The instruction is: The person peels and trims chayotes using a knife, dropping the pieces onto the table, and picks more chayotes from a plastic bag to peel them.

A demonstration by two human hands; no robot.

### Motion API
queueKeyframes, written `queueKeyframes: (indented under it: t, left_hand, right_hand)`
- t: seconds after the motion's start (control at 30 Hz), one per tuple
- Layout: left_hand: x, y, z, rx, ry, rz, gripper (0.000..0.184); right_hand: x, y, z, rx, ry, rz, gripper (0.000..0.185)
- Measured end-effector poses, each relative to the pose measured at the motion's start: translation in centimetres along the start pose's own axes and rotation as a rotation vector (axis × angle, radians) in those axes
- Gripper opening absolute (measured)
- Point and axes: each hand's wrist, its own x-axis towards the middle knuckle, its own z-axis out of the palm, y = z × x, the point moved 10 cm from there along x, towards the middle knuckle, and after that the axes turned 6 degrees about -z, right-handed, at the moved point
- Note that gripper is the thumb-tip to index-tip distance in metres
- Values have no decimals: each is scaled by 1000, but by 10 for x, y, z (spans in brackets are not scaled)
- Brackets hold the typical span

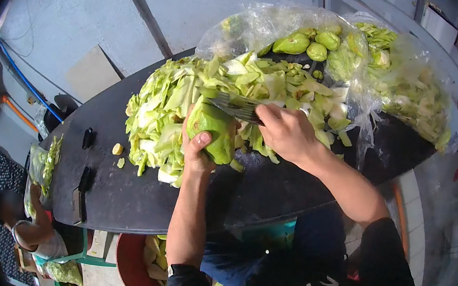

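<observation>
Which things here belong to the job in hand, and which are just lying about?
In the job:
Green vegetable, in the left hand
Bladed tool, in the right hand
Heap of cut pieces

Seemingly just lying about:
Small black item
Longer dark item

Spreading beneath the left fingers [202,139] and right fingers [267,113] as a dark, curved-edge table [130,205]. Carrying a broad heap of pale green slices [169,95] beside and beyond the left fingers. Bearing a clear bag of slices [416,109] well right of the right fingers. Supporting, well left of the left fingers, a small black object [89,138] and a yellowish scrap [118,149].
</observation>
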Motion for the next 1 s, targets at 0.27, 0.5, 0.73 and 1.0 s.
queueKeyframes:
  t: [0.27, 0.5, 0.73, 1.0]
  left_hand:
    - [-7, 32, -38, 356, 577, 11, 73]
    - [3, 36, -22, -393, 310, 24, 70]
    - [-3, 4, -32, -643, 464, -141, 65]
    - [1, -16, -21, -736, 348, -91, 67]
  right_hand:
    - [-5, 38, -8, 36, 54, 262, 12]
    - [-4, 21, -24, 34, 195, 92, 14]
    - [-2, -25, -5, -38, 128, -150, 24]
    - [-7, -93, 4, -276, 179, -494, 17]
